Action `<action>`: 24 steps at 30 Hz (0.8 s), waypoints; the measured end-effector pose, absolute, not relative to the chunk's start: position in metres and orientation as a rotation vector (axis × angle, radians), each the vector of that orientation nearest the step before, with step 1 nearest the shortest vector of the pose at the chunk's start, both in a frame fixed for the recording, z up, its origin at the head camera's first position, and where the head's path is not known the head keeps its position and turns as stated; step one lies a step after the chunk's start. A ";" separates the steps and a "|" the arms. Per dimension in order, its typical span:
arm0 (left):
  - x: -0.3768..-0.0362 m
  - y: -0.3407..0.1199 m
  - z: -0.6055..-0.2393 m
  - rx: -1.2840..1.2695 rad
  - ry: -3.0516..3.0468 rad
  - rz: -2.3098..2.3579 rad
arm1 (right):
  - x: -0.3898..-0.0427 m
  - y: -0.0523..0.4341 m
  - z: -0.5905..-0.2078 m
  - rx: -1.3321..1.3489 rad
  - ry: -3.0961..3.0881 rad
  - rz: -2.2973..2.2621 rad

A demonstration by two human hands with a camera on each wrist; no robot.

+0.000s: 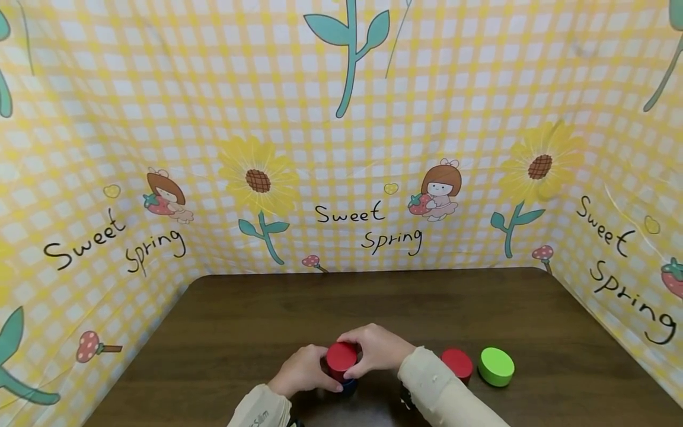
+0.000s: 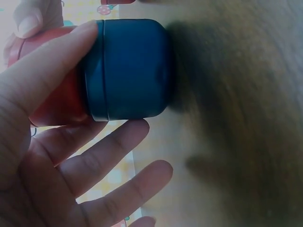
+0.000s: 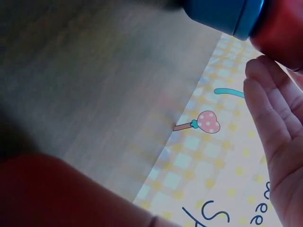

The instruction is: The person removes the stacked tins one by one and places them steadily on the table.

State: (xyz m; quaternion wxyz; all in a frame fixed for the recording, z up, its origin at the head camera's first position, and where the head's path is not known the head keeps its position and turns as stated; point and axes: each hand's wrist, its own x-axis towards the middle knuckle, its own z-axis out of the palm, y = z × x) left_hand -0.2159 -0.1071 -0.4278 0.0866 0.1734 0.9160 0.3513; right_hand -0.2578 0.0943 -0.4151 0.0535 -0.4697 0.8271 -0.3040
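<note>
A red round tin (image 1: 341,357) stands on top of a dark blue round tin (image 2: 135,68) with a rounded bottom edge and a seam near its top. From the left, my left hand (image 1: 305,369) pinches the stack low down, its thumb lying across the red side to the blue rim. Its lower fingers are spread apart. On the other side, my right hand (image 1: 380,349) grips the red tin between thumb and fingers. The blue tin's bottom is close over the wooden table (image 1: 256,314). In the head view most of the blue tin is hidden.
A second red tin (image 1: 457,363) stands to the right, partly covered by my right sleeve (image 1: 437,379). Beside it is a bright green tin (image 1: 496,366). A yellow checked cloth (image 1: 347,148) hangs around the back and sides of the table.
</note>
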 end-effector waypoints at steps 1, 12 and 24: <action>-0.216 -0.107 -0.428 0.513 2.724 1.047 | -0.258 0.094 -0.415 -1.426 2.515 -0.918; -0.215 -0.107 -0.426 0.515 2.674 1.073 | -0.258 0.102 -0.409 -1.422 2.527 -0.901; -0.216 -0.107 -0.426 0.528 2.650 1.049 | -0.262 0.110 -0.410 -1.422 2.567 -0.840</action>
